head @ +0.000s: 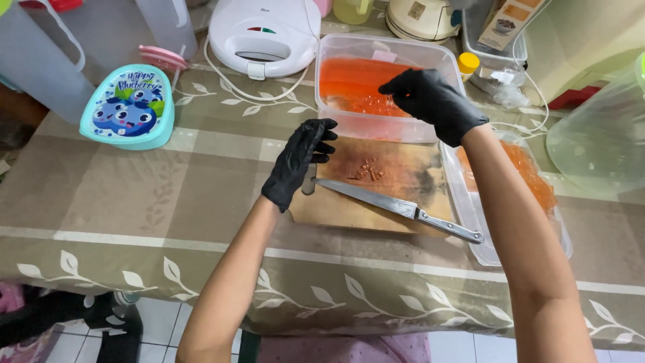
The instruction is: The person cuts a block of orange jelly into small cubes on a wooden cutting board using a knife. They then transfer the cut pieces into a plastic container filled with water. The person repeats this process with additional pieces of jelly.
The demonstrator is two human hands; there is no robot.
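The right hand [430,101], in a black glove, reaches into a clear plastic tub [349,124] with its fingertips pinched at the orange jelly-like pieces [356,84] inside; whether anything is actually held I cannot tell. Just below that hand lies a wooden cutting board [376,191], stained reddish, with a few small scraps [368,171] on it. The left hand [299,161], also gloved, rests on the board's left edge, fingers curled loosely around a small metal tool [309,181]. A long knife [403,208] lies across the board, near the left hand. Under the right forearm sits a second tray [470,222] with orange pieces. Beyond the left hand stands a white sandwich maker [263,33].
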